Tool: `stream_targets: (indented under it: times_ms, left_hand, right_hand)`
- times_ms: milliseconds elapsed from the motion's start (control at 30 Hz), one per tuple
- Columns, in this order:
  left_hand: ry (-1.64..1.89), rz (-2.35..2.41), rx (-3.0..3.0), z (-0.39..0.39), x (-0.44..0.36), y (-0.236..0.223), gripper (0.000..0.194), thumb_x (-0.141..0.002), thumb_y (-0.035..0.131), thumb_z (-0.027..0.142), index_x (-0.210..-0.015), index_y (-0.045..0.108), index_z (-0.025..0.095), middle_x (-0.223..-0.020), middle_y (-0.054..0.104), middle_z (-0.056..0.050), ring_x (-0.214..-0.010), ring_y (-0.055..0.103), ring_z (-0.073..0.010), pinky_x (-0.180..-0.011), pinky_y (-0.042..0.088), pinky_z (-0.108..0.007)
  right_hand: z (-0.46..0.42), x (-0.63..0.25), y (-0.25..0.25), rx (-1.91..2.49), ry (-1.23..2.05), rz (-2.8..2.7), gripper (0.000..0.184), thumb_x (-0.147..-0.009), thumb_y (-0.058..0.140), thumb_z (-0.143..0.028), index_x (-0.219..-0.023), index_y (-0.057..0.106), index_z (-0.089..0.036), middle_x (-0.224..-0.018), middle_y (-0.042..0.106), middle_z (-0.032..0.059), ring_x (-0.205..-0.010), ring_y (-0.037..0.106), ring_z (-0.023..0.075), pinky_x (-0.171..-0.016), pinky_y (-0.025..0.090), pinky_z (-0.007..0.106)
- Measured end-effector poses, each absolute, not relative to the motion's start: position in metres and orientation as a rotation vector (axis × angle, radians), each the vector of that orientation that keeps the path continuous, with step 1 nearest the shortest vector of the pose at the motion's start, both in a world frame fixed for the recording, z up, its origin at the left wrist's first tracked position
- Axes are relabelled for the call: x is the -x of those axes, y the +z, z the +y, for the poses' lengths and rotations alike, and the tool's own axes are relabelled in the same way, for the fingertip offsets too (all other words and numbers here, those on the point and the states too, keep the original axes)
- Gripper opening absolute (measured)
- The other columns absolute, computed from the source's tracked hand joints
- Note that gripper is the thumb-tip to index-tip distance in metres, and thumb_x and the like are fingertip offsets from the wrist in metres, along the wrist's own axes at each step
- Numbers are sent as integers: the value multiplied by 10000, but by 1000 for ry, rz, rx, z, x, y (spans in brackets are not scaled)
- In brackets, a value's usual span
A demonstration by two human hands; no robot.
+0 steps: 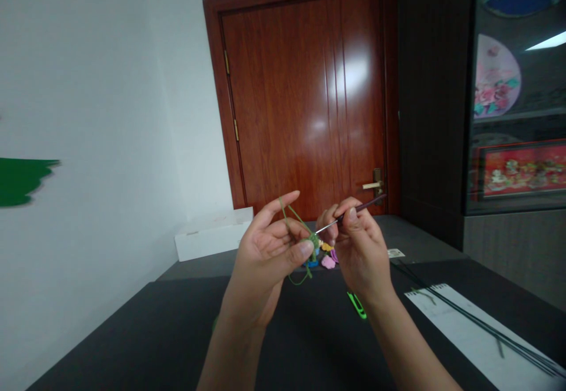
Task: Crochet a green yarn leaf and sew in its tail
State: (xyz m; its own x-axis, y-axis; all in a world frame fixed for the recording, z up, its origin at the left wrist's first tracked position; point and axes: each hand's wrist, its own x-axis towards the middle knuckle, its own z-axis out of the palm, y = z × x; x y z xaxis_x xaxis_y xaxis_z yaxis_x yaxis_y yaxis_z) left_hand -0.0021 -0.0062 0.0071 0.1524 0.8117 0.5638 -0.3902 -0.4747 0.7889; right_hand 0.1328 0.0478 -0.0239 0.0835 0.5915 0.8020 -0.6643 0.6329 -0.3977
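Between thumb and fingers, my left hand [274, 246] pinches a small green crochet piece [313, 241]. A strand of green yarn [298, 217] runs from the piece up over the raised index finger, and a loose loop hangs below. In my right hand [358, 243] is a crochet hook [369, 203] with a dark handle, held like a pen. Its thin metal shaft points left and down, with the tip at the green piece. Whether the tip is inside a stitch is too small to tell.
Behind my hands lie small colourful crocheted pieces [328, 261]. A bright green clip-like item [356, 305] rests on the dark table [177, 332]. To the right, dark green stems [481, 326] cross a white paper sheet [460, 314]. A long white box [212, 240] stands at the back left.
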Motion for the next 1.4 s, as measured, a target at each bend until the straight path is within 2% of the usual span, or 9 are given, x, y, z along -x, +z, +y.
stream_targets:
  times_ms: [267, 467, 633, 767, 933, 1067, 1167, 1267, 1400]
  left_hand:
    - [1478, 422, -1434, -4, 2, 7, 783, -726, 849, 131, -1437, 523, 177, -794, 667, -23, -759, 608, -152, -707, 486, -258]
    - [1454, 426, -1454, -2, 4, 7, 812, -725, 853, 114, -1449, 489, 169, -793, 675, -21, -750, 598, -138, -668, 472, -230]
    - [1466, 389, -1480, 2, 6, 4, 817, -698, 880, 111, -1425, 511, 167, -764, 677, -10, -721, 591, -125, -648, 475, -217]
    - [1464, 417, -1469, 1, 6, 4, 751, -718, 862, 99, -1397, 547, 164, -799, 689, -15, -749, 615, -123, -687, 492, -221]
    - [1451, 391, -1471, 7, 8, 0, 696, -722, 857, 91, -1355, 570, 132, -814, 714, -30, -802, 689, -174, -782, 555, -301]
    - [1443, 348, -1448, 10, 8, -1, 854, -711, 852, 60, -1459, 443, 113, -800, 730, -46, -802, 726, -247, -771, 609, -417]
    - [1461, 331, -1433, 7, 7, 1, 973, -715, 837, 33, -1536, 327, 139, -777, 719, -26, -797, 742, -280, -739, 625, -457]
    - [1481, 305, -1467, 5, 5, 2, 1003, -730, 826, 27, -1562, 286, 176, -782, 722, -17, -779, 743, -262, -750, 621, -445]
    - [1558, 302, -1499, 4, 2, 3, 948, -752, 821, 35, -1547, 329, 191, -778, 719, -8, -746, 711, -196, -783, 595, -378]
  right_hand:
    - [47, -132, -23, -119, 922, -1158, 161, -986, 598, -340, -867, 586, -232, -663, 565, -33, -580, 486, 128, -602, 385, 286]
    - [46, -132, -23, -154, 1000, -1144, 163, -995, 590, -316, -860, 599, -224, -671, 562, -28, -625, 493, 126, -609, 375, 271]
    - [45, -130, -22, -163, 1091, -1142, 188, -999, 578, -317, -842, 601, -216, -652, 542, -28, -612, 461, 119, -593, 358, 253]
    - [43, -130, -21, -189, 1172, -1147, 197, -997, 569, -310, -832, 597, -206, -628, 520, -34, -580, 444, 107, -572, 346, 234]
    - [43, -135, -21, -170, 1324, -1222, 241, -991, 556, -290, -776, 577, -183, -600, 502, -37, -514, 417, 86, -513, 324, 216]
    - [44, -137, -22, -128, 1436, -1253, 257, -984, 558, -289, -759, 586, -168, -582, 494, -35, -498, 417, 82, -488, 320, 208]
    - [43, -136, -22, -118, 1478, -1227, 246, -983, 563, -285, -774, 606, -161, -562, 482, -42, -493, 411, 76, -490, 328, 198]
    - [42, -135, -22, -130, 1494, -1182, 249, -974, 594, -289, -758, 587, -166, -579, 495, -47, -500, 407, 68, -497, 341, 189]
    - [42, -130, -20, -137, 1461, -1134, 285, -928, 686, -313, -744, 504, -192, -635, 529, -57, -529, 431, 62, -509, 342, 178]
